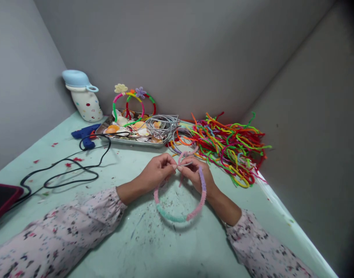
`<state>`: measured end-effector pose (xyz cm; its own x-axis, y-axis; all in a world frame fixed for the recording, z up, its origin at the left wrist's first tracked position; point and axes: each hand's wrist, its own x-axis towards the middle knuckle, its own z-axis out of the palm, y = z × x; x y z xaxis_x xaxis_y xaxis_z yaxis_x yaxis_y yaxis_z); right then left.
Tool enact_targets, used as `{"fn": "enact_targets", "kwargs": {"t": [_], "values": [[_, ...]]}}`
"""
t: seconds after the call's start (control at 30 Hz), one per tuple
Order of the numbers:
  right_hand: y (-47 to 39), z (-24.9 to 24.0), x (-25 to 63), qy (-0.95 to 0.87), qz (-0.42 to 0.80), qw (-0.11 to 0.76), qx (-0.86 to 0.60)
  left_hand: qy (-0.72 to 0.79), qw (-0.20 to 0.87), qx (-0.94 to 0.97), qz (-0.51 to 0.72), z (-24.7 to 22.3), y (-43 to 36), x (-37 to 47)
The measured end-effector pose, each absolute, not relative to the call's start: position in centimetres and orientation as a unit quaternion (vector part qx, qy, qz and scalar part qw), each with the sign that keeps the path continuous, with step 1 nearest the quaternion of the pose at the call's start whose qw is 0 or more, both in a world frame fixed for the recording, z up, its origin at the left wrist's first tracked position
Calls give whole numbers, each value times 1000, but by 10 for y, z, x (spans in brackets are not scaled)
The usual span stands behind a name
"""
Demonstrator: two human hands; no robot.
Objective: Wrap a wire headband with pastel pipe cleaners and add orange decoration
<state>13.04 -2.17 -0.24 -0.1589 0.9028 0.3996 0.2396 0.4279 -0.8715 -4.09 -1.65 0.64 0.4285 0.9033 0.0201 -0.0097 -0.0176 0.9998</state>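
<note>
Pinching the pastel ring (172, 218) between fingertips, left hand (158, 172) and right hand (198, 174) apparently steady its grey wire (187, 164) where they meet.

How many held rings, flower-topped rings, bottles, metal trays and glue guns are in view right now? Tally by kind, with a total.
Held ring: 1
Flower-topped rings: 2
Bottle: 1
Metal tray: 1
Blue glue gun: 1
Total: 6
</note>
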Motion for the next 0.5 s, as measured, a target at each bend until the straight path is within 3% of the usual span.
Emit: {"fn": "enact_targets", "kwargs": {"t": [0.5], "values": [[-25, 4, 130, -660, 399, 475, -424, 357, 588, 619, 379, 4, -15, -41]]}}
